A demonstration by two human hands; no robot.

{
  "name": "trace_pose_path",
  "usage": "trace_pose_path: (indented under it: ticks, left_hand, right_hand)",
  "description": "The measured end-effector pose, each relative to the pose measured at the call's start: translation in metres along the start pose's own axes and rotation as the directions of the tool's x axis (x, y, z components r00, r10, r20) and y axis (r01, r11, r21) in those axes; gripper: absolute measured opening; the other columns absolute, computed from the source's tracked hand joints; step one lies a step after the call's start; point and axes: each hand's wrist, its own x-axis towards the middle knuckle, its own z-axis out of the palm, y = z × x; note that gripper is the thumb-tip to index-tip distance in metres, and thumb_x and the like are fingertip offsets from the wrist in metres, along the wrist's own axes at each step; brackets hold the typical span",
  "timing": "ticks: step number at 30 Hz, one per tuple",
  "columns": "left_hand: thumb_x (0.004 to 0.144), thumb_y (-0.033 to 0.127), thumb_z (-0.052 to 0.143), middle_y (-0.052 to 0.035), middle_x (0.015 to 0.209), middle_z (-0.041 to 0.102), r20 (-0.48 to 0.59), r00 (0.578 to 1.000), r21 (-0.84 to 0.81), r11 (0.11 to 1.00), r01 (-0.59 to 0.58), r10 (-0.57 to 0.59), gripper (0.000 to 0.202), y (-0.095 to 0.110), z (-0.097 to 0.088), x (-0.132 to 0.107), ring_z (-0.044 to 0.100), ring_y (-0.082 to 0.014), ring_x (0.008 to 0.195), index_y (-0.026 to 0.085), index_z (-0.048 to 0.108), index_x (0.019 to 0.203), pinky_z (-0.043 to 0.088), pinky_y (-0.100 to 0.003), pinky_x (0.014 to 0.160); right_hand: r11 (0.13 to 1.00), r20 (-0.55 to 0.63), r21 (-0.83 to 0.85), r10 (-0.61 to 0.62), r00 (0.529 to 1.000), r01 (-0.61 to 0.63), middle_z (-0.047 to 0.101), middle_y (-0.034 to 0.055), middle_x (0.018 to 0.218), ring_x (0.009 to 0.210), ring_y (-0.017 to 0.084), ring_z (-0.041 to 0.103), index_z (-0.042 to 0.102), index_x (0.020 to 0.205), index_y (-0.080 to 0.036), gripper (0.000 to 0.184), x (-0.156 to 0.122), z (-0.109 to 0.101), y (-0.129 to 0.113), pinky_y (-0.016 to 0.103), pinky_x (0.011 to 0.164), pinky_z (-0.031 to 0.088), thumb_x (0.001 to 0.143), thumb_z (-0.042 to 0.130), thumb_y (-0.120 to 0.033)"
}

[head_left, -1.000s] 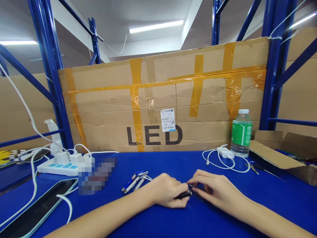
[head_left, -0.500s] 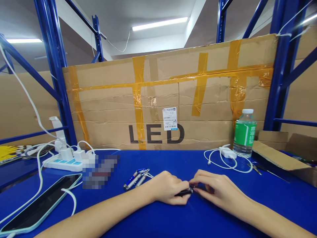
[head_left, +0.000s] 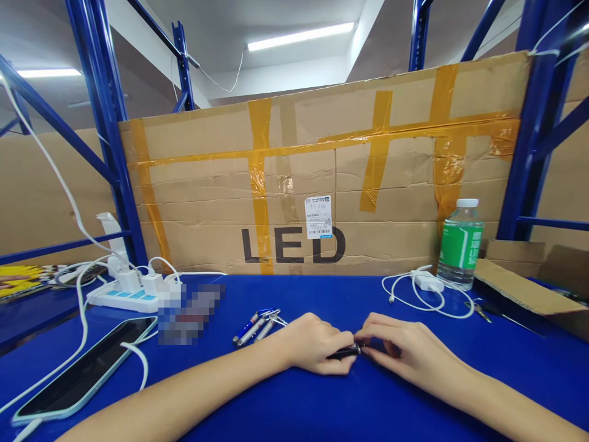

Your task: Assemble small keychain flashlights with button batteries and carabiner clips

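Observation:
My left hand (head_left: 319, 347) is closed around a slim black pen-shaped thing (head_left: 344, 352) with a silver end, held low over the blue tabletop. Most of its barrel is hidden in my fist. At the silver end, the thumb and fingertips of my right hand (head_left: 400, 344) come together in a pinch. Whatever they grip there is too small to make out. Beyond my left wrist lies a little group of blue and silver pen-shaped things (head_left: 257, 325) with metal rings or clips at one end.
To the left are a phone (head_left: 87, 374) with a white cable and a white power strip (head_left: 124, 299). A water bottle (head_left: 460, 245), a coiled white cable (head_left: 427, 282) and an open cardboard box (head_left: 529, 285) stand right. A large taped cardboard sheet (head_left: 207, 202) closes the back.
The view has shifted slightly. Both hands keep nearly the same pose at the black pen-shaped thing, with the right fingertips still at its silver end.

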Motion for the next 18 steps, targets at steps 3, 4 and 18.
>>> trace_pose_path:
  ticks: [3,4,18]
  left_hand:
    - [0.085,0.032,0.04,0.0028,0.057,0.06,-0.013,1.0,-0.011,1.0,0.003,-0.003,0.022,-0.0002,0.0007,-0.0008,0.057,-0.0103,0.047,0.017,0.05,0.073,0.036,-0.022,0.04]
    - [0.085,0.032,0.039,0.003,0.057,0.06,-0.019,1.0,-0.013,1.0,0.004,-0.004,0.022,-0.0002,0.0008,-0.0009,0.057,-0.0104,0.047,0.017,0.05,0.073,0.036,-0.023,0.039]
    - [0.086,0.034,0.038,0.0025,0.057,0.06,0.002,1.0,-0.017,1.0,0.018,-0.018,0.023,-0.0008,0.0,-0.001,0.057,-0.0104,0.047,0.017,0.05,0.074,0.035,-0.021,0.04]
  right_hand:
    - [1.0,0.004,0.005,0.006,1.0,-0.006,0.059,-0.0023,0.089,0.054,0.007,0.051,0.06,0.096,-0.027,0.02,0.0,0.0011,0.0023,0.018,0.053,0.039,0.085,0.047,-0.019]
    - [1.0,0.002,0.006,0.007,1.0,-0.007,0.059,-0.0023,0.089,0.054,0.007,0.051,0.06,0.097,-0.027,0.019,0.0001,0.0015,0.0031,0.018,0.053,0.039,0.085,0.047,-0.02]
    - [1.0,0.0,0.014,0.001,1.0,-0.001,0.058,-0.0033,0.087,0.052,0.006,0.05,0.059,0.097,-0.029,0.022,-0.0012,0.0034,0.0026,0.018,0.052,0.038,0.083,0.046,-0.018]
